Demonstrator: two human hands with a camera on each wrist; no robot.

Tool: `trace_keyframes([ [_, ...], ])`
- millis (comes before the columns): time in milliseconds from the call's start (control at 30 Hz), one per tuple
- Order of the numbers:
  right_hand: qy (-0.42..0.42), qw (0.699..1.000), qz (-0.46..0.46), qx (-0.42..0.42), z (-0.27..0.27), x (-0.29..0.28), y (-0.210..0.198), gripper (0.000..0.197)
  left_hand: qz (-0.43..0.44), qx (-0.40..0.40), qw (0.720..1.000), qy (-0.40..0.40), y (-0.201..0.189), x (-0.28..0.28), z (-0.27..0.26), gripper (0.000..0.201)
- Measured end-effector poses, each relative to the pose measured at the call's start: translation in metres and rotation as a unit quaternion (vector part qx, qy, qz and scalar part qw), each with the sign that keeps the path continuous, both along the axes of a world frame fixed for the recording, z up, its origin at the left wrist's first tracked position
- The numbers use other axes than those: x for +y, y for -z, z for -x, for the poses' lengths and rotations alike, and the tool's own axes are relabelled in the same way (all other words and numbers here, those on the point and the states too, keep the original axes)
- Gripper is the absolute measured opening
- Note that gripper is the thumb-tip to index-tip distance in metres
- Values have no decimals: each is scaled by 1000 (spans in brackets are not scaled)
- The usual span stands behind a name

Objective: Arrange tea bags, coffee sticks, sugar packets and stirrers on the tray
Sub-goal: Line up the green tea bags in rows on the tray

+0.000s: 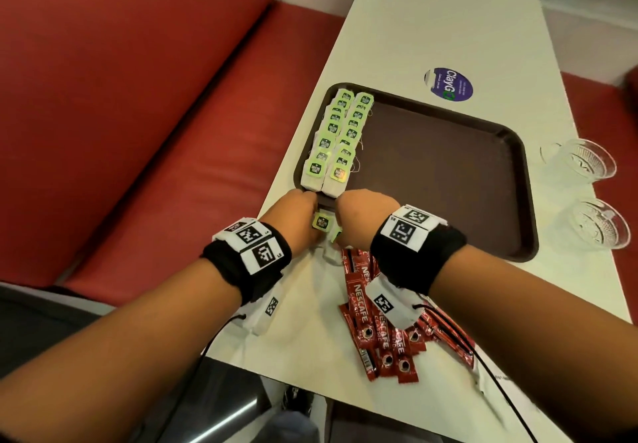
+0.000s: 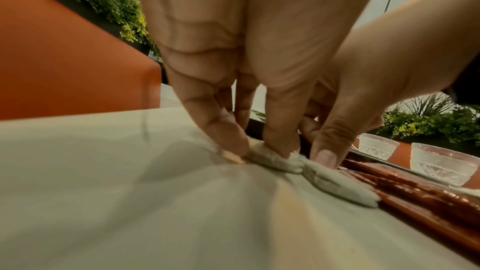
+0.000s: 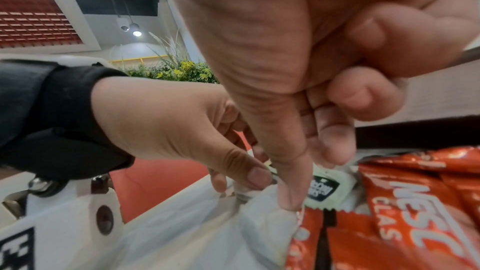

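Observation:
Two rows of green-tagged tea bags (image 1: 331, 139) lie along the left side of the brown tray (image 1: 431, 166). Both hands meet just off the tray's near left corner, over loose tea bags (image 1: 322, 221) on the table. My left hand (image 1: 307, 208) pinches one white tea bag (image 2: 275, 159) between thumb and fingers (image 2: 228, 141). My right hand (image 1: 348, 215) has thumb and forefinger down on the neighbouring tea bag (image 2: 337, 186), its other fingers curled; the green tag (image 3: 327, 190) shows beside its thumb (image 3: 288, 198). Red coffee sticks (image 1: 369, 322) lie heaped under my right wrist.
Two cut-glass tumblers (image 1: 583, 159) (image 1: 600, 225) stand right of the tray. A round purple sticker (image 1: 448, 83) is on the table beyond it. A red bench seat (image 1: 138, 114) runs along the table's left edge. The rest of the tray floor is bare.

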State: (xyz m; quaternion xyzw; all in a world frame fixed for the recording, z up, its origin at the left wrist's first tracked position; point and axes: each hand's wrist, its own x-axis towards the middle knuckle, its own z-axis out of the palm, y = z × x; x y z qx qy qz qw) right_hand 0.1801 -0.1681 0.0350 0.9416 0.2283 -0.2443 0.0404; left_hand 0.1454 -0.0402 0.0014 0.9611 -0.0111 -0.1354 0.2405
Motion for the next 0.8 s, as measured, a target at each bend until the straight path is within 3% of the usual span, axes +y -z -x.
trace_keyframes([
  [267,3,1000,-5,9,-3,2,0,33,72,21,997,-35,7,7,-1,37],
  [400,-11,999,-46,14,-4,-1,1,28,117,16,992,-41,11,16,2,29],
  [600,14,982,-182,45,-19,-8,-17,14,198,-13,978,-67,5,30,-2,27],
  [700,77,960,-262,57,-32,-14,-29,11,272,-22,956,-109,-4,42,-15,28],
  [800,82,950,-298,44,-50,-15,-34,11,323,-45,934,-144,-9,49,-28,30],
])
